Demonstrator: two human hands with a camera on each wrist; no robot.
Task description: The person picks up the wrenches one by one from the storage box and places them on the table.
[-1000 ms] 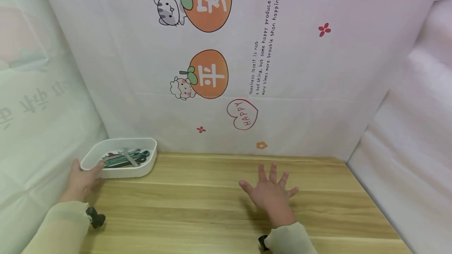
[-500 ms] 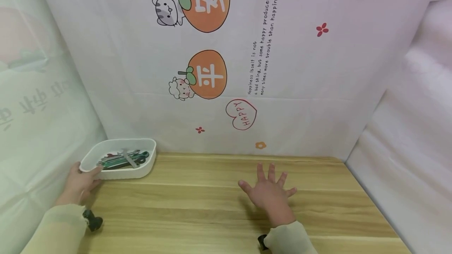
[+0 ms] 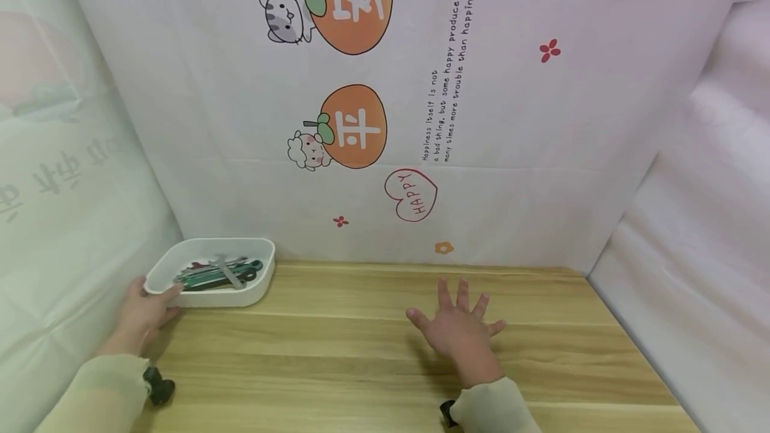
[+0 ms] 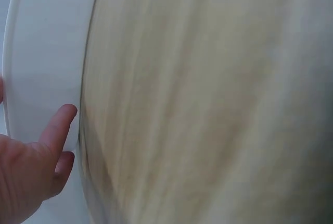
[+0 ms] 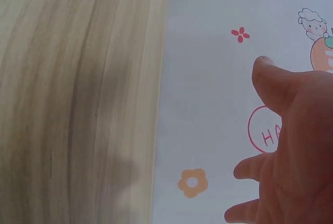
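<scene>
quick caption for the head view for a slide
Left hand holds the near end of a white tray of tools; right hand spreads flat on the wooden table.

The tray [image 3: 255,293] looks like smooth white plastic, the desk [image 3: 361,353] like matt pale wood grain, the backdrop [image 3: 511,152] like thin printed sheet, faintly creased.

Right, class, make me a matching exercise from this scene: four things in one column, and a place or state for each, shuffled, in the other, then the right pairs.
Things
1. white tray
2. left hand
3. right hand
4. tools

Places or states
A. flat on the bare wood, fingers spread
B. lying inside the tray
C. at the table's far left corner
D. gripping the tray's near rim

Pairs: 1-C, 2-D, 3-A, 4-B
</scene>
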